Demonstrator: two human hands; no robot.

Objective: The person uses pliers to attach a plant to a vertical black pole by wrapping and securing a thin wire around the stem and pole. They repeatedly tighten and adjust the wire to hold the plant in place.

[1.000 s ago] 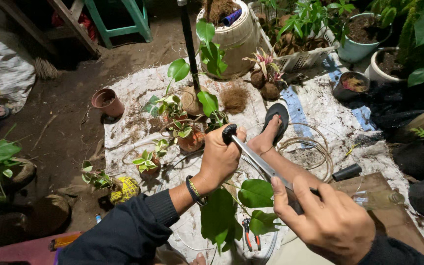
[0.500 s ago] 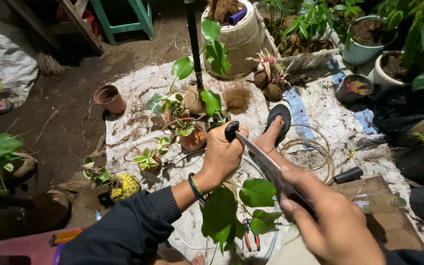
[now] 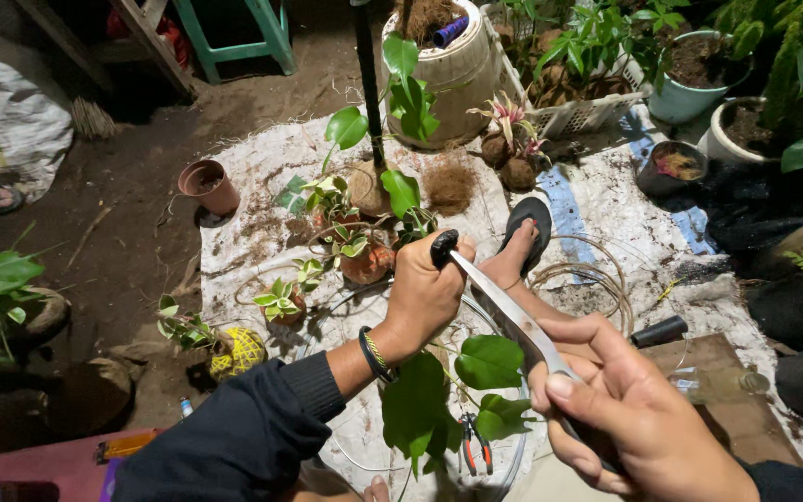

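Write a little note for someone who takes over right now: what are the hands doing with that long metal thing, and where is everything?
Left hand: closed around the black handle end of the long metal blade.
Right hand: grips the blade's other end, thumb pressed on top.
The blade is held in the air between both hands, above the white sheet.
Below: a green leafy plant, orange-handled pliers, coiled wire, and small potted plants.
Done: blade picked up. No cut can be seen yet.

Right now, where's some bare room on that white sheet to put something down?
Free: between the terracotta pot and the leafy plants, and right of the blue strip. Crowded: around the left hand, long tool and wire coil.
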